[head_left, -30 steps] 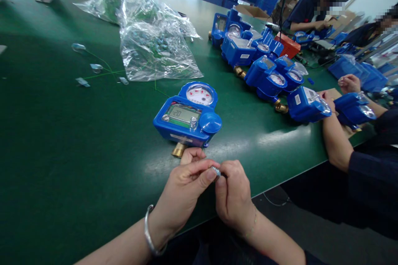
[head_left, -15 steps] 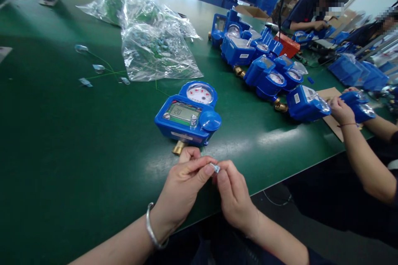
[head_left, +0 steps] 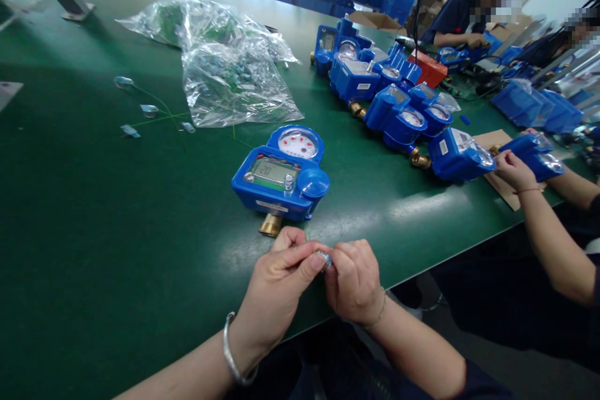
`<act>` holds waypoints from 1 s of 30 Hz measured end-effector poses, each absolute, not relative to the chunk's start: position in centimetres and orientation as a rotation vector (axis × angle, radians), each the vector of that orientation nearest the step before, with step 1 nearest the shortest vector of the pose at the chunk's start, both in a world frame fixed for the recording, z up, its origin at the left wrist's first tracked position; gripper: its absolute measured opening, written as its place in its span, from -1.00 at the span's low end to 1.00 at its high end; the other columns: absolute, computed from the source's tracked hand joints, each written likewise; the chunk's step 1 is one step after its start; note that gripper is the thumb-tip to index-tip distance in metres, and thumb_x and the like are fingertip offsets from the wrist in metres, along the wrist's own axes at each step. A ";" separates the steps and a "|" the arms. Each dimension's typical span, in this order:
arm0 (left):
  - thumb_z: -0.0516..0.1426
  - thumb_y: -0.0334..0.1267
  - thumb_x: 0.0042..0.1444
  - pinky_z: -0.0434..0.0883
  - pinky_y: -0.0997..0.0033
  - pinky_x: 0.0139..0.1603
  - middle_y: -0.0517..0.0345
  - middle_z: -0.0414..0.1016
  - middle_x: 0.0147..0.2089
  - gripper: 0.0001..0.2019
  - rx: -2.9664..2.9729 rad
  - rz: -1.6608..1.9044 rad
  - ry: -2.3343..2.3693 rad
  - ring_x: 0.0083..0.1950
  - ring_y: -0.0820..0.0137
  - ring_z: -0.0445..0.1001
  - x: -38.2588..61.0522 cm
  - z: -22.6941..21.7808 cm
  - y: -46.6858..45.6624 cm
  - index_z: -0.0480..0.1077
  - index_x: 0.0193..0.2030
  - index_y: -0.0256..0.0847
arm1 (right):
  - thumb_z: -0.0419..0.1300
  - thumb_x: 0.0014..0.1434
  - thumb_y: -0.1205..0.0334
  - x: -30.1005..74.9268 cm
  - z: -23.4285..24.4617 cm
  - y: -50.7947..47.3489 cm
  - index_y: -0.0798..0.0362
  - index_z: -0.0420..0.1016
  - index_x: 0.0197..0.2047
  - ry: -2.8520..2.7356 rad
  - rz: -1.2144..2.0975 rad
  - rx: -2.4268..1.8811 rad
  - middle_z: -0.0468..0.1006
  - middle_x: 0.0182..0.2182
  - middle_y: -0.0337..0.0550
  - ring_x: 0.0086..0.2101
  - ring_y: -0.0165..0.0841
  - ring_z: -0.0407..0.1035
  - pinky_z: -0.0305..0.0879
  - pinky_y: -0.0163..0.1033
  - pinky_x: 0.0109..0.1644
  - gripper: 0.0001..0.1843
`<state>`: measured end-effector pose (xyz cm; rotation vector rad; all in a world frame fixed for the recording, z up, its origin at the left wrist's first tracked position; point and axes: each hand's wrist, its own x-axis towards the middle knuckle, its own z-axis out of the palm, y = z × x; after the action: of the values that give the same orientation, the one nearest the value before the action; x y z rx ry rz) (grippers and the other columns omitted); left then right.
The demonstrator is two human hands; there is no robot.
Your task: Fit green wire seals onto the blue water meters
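My left hand and my right hand meet at the near edge of the green table. Both pinch one small clear seal between thumb and fingertips. My left wrist wears a silver bangle. Just beyond my hands lies a blue water meter with a round dial, a small LCD screen and a brass fitting pointing toward me.
Clear plastic bags lie at the back centre. Loose seals on green wire sit to the left. Several blue meters crowd the right side. A co-worker's hands hold a meter at the right edge; other people work behind.
My hands have stayed pinched on the seal, with my right fingers curling closer over it. The co-worker's hands on the right shifted along their meter.
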<state>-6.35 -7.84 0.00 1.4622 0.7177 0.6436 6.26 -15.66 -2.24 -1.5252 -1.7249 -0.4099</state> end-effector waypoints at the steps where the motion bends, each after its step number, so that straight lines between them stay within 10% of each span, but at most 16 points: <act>1: 0.14 -0.20 0.13 0.26 0.46 -0.10 0.16 0.20 -0.27 -0.85 1.493 0.640 0.719 -0.18 0.39 0.23 -6.4 0.0 -7.7 0.54 -0.24 -0.10 | 0.02 0.17 0.39 6.0 -2.2 -15.7 0.12 0.27 -0.18 -1.700 -0.303 -1.520 0.39 -0.44 -0.09 -0.42 -0.31 0.25 0.18 -0.19 -0.35 -0.88; 7: 0.09 -0.19 0.16 0.28 0.45 -0.09 0.15 0.23 -0.30 -0.79 1.731 0.592 0.738 -0.17 0.37 0.27 -6.7 0.6 -7.5 0.53 -0.38 -0.13 | -0.20 0.32 0.21 4.4 -1.5 -15.8 0.03 0.09 -0.48 -1.021 0.899 -1.366 0.14 -0.62 -0.34 -0.59 -0.48 0.07 0.09 -0.36 -0.50 -0.67; 12: 0.14 -0.12 0.10 0.33 0.47 -0.28 0.14 0.34 -0.22 -0.74 1.704 0.654 0.916 -0.30 0.41 0.36 -7.8 1.4 -7.8 0.43 -0.11 -0.17 | -0.11 0.26 0.30 5.8 -0.8 -16.2 0.08 0.27 -0.36 -1.482 0.391 -1.576 0.29 -0.51 -0.22 -0.47 -0.41 0.17 0.11 -0.29 -0.39 -0.79; 20: -0.18 0.01 0.27 0.16 0.45 -0.48 0.22 0.31 -0.58 -0.49 1.820 0.233 0.876 -0.51 0.43 0.26 -6.5 2.0 -8.0 0.27 -0.59 -0.21 | -0.09 0.21 0.36 7.7 -1.3 -16.7 0.13 0.38 -0.23 -2.110 -0.418 -1.609 0.36 -0.46 -0.10 -0.49 -0.32 0.10 -0.02 -0.17 -0.43 -0.77; 30: -0.11 -0.13 0.26 0.21 0.43 -0.35 0.19 0.36 -0.46 -0.65 1.958 0.369 0.910 -0.41 0.39 0.32 -5.8 1.7 -8.3 0.27 -0.49 -0.19 | -0.24 0.32 0.29 6.0 -0.6 -15.6 0.08 0.23 -0.41 -1.460 0.735 -1.569 0.23 -0.64 -0.32 -0.60 -0.46 0.15 0.11 -0.34 -0.50 -0.66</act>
<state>-5.79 -8.26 1.68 1.9579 0.9097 0.3694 5.99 -15.62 -0.63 -1.5692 -1.4601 0.7349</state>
